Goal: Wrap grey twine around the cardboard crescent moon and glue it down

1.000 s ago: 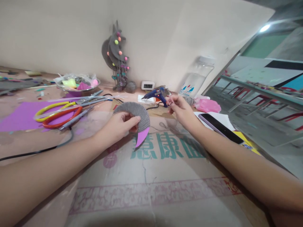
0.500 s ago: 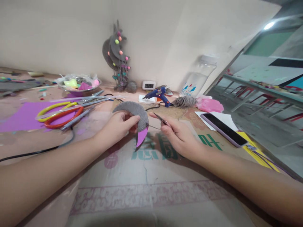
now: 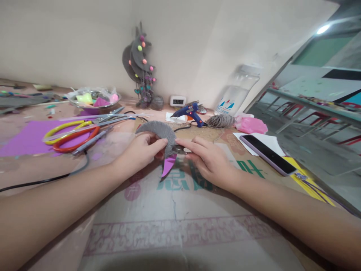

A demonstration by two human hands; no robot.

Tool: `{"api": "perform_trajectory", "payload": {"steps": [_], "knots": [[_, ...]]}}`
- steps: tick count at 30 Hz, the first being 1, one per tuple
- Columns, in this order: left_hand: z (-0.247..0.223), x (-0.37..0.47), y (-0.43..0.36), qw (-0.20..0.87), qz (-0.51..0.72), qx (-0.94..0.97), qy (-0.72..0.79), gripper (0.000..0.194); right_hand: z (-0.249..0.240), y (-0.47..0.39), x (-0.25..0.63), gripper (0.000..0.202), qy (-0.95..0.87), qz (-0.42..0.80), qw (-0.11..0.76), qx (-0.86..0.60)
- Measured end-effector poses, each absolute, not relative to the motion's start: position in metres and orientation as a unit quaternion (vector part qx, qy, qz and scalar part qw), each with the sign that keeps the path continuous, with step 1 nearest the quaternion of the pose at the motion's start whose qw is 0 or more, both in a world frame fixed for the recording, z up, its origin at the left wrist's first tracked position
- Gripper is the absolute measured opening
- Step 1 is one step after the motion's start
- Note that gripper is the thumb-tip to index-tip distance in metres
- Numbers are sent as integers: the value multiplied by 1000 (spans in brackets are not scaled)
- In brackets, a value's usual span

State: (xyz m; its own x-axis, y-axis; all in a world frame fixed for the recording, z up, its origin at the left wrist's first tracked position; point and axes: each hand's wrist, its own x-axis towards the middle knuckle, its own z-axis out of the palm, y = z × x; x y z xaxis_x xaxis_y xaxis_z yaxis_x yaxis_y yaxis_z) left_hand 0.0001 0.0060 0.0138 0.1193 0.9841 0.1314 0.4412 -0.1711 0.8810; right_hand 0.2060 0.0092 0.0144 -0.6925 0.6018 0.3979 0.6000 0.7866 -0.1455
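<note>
In the head view, my left hand (image 3: 146, 148) pinches a crescent moon shape (image 3: 159, 128) between thumb and fingers. Grey yarn covers most of the crescent, while its lower tip (image 3: 169, 165) shows bare purple. My right hand (image 3: 210, 160) is closed on a small dark flat piece (image 3: 179, 149), held against the crescent's right edge just above the purple tip. My fingers partly cover this piece, and I cannot make out its exact kind. Under both hands lies a printed cardboard sheet (image 3: 135, 203).
Behind the hands are a blue glue gun (image 3: 188, 111), a yarn bundle (image 3: 220, 121) and a small clock (image 3: 177, 101). Scissors (image 3: 72, 135) lie left on purple sheet (image 3: 25, 141). A phone (image 3: 267, 154) lies right, a bottle (image 3: 238, 90) behind. A decorated crescent hanging (image 3: 141, 64) leans on the wall.
My right hand has moved left with the small dark piece, from apart to right against the crescent. The left hand and crescent have hardly moved.
</note>
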Motion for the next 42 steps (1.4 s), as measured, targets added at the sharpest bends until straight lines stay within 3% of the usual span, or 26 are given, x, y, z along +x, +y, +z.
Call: {"api": "perform_trajectory", "payload": {"steps": [17, 42], "knots": [[12, 0, 7, 371, 371, 676, 518, 35, 13, 5, 202, 25, -928, -82, 196, -307], [11, 1, 6, 415, 362, 641, 535, 32, 13, 7, 204, 27, -934, -94, 173, -297]]}}
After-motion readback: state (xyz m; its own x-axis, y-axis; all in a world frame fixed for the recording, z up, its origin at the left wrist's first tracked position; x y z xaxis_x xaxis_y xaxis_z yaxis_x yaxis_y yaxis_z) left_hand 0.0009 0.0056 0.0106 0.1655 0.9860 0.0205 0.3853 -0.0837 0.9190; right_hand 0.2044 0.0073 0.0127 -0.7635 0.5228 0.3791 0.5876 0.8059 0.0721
